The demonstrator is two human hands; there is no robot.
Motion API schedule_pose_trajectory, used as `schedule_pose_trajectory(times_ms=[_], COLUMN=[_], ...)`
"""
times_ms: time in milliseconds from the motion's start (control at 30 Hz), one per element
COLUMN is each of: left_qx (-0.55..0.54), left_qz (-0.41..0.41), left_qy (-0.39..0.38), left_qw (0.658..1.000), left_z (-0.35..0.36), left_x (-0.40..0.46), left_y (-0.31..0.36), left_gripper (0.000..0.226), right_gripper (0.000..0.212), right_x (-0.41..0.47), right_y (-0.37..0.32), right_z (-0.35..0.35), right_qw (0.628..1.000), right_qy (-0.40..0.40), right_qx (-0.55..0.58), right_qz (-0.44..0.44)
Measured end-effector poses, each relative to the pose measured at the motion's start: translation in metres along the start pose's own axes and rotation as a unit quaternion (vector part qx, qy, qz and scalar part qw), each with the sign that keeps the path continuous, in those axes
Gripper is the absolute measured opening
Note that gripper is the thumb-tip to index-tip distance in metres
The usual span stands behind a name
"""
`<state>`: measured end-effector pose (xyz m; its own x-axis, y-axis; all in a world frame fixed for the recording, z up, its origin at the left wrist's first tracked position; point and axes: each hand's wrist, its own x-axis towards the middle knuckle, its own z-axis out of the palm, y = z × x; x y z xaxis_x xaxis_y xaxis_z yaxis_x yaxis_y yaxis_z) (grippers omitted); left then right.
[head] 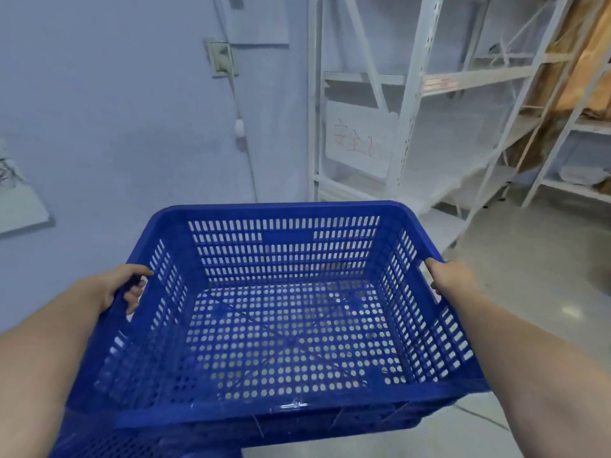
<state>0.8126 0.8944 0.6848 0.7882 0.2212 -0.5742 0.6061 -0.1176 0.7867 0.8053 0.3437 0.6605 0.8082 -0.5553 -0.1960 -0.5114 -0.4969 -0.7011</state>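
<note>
A blue perforated plastic basket [284,209] fills the middle of the head view, held up in front of me with nothing inside it. My left hand [122,285] grips its left side, fingers curled through the handle opening. On the right rim my right hand [446,276] grips the other side, its fingers hidden behind the wall. More blue perforated plastic [109,447] shows under the basket at the lower left.
A pale blue wall [115,127] with a socket [221,57] and hanging cable stands ahead. White metal shelving [413,104] rises at the right, with a sign bearing red writing [358,140] and brown material [582,77] on farther shelves. Grey floor [529,259] lies to the right.
</note>
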Motion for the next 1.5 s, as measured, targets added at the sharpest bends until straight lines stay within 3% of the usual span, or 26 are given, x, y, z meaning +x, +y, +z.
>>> schedule_pose_trajectory(times_ms=[467, 900, 1500], left_qx=[-0.109, -0.18, -0.196], left_qz=[-0.068, -0.126, -0.195], left_qy=[0.157, 0.223, 0.243], left_qw=[0.979, 0.95, 0.93], left_z=[-0.202, -0.365, -0.409], left_x=[-0.082, -0.107, -0.05], left_y=[-0.096, -0.189, -0.241], left_gripper=[0.036, 0.038, 0.039], right_gripper=[0.047, 0.045, 0.04], right_x=[-0.068, -0.183, -0.189], right_y=[-0.163, -0.246, -0.27], right_z=[0.158, 0.315, 0.407], right_qw=[0.975, 0.955, 0.944], right_qy=[-0.134, -0.185, -0.22], right_qx=[-0.042, -0.073, -0.125], right_qz=[-0.175, -0.218, -0.211])
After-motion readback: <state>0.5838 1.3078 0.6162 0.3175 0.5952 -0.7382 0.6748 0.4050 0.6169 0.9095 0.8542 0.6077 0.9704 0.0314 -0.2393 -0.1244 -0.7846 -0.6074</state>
